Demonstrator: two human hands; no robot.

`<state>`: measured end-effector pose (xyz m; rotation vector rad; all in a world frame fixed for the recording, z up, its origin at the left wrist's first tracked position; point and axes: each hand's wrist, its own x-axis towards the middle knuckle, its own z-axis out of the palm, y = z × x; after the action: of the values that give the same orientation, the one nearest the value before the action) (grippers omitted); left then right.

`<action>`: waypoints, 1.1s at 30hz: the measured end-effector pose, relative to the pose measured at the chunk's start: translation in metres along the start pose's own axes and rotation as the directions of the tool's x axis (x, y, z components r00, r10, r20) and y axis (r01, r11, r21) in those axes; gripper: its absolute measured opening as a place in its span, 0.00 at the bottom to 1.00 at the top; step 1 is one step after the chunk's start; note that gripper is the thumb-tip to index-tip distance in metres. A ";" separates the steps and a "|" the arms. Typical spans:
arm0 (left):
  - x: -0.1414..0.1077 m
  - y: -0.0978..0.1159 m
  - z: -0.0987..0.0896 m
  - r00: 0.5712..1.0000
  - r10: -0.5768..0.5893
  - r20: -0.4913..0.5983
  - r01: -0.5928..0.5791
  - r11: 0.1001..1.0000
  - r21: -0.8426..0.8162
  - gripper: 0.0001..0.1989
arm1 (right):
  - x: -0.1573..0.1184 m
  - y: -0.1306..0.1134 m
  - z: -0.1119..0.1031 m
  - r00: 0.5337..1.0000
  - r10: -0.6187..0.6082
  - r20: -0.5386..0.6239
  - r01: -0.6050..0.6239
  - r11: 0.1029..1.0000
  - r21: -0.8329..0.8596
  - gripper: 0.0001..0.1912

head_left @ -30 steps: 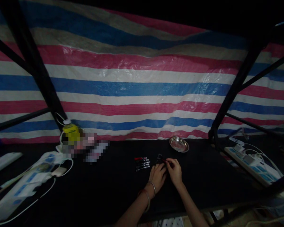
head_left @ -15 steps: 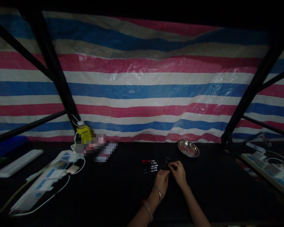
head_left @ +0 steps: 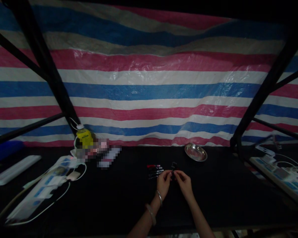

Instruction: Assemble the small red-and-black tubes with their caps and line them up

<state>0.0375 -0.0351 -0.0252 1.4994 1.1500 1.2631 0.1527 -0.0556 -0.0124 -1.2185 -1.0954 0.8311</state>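
My left hand (head_left: 164,182), with two bangles on the wrist, is closed in a pinch over the dark table. Facing it, my right hand (head_left: 184,183) is pinched too, its fingertips almost meeting those of the left. Whatever sits between the fingertips is small and dark, and I cannot make it out. Just beyond them lie small clear-and-dark pieces (head_left: 173,165). To the left of my left hand is a row of several slim tubes, a red-ended tube (head_left: 153,166) farthest back and dark, shiny tubes (head_left: 156,172) nearer, partly covered by the hand.
A round metal dish (head_left: 195,152) stands behind my right hand. Far left are power strips (head_left: 43,191) with cables, a yellow bottle (head_left: 84,138) and blurred-out items. Another power strip (head_left: 275,178) with plugs lies at right. A striped tarp (head_left: 149,92) hangs behind, between black metal posts.
Both hands have shifted slightly left and now face each other fingertip to fingertip, with the left hand closer to the tubes. The whole view has moved a little.
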 end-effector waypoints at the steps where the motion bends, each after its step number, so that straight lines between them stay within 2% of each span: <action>1: 0.000 0.000 -0.001 1.000 0.001 -0.009 -0.001 1.000 -0.001 0.12 | 0.000 -0.001 0.000 1.000 0.003 0.001 -0.003 1.000 0.002 0.23; 6: -0.001 0.000 -0.003 0.997 -0.014 -0.070 0.008 0.997 -0.079 0.17 | 0.002 -0.002 -0.002 0.999 0.033 0.004 -0.033 0.999 0.040 0.23; 12: -0.002 0.003 -0.003 0.999 -0.020 -0.040 0.016 0.994 -0.104 0.18 | 0.003 0.002 -0.004 0.994 0.107 -0.018 -0.104 0.988 0.117 0.21; 17: -0.002 0.005 -0.002 1.000 0.012 -0.014 -0.013 0.995 -0.097 0.16 | 0.004 0.005 -0.003 0.990 0.128 0.065 -0.135 0.983 0.126 0.21; 19: -0.002 0.007 -0.002 1.000 -0.005 -0.008 0.003 0.990 -0.138 0.15 | 0.004 0.004 -0.001 0.988 0.142 0.061 -0.150 0.975 0.162 0.21; 22: -0.002 0.011 -0.002 0.997 -0.072 -0.020 0.065 0.969 -0.240 0.13 | 0.002 0.002 0.002 0.979 0.202 -0.039 -0.184 0.945 0.271 0.21; 26: -0.001 0.015 -0.004 0.991 -0.134 -0.029 0.115 0.928 -0.354 0.14 | -0.006 -0.002 0.012 0.941 0.296 -0.167 -0.210 0.892 0.399 0.21; 30: -0.004 0.017 -0.008 0.990 -0.140 -0.020 0.121 0.912 -0.391 0.13 | -0.014 -0.005 0.026 0.930 0.337 -0.146 -0.235 0.852 0.468 0.22; 33: -0.011 0.021 -0.016 0.993 -0.114 -0.026 0.101 0.951 -0.293 0.13 | -0.016 -0.007 0.033 0.907 0.413 -0.080 -0.310 0.786 0.536 0.22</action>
<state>0.0235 -0.0500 -0.0050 1.1819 1.0082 1.3303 0.1161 -0.0623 -0.0092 -1.0308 -0.4255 1.1848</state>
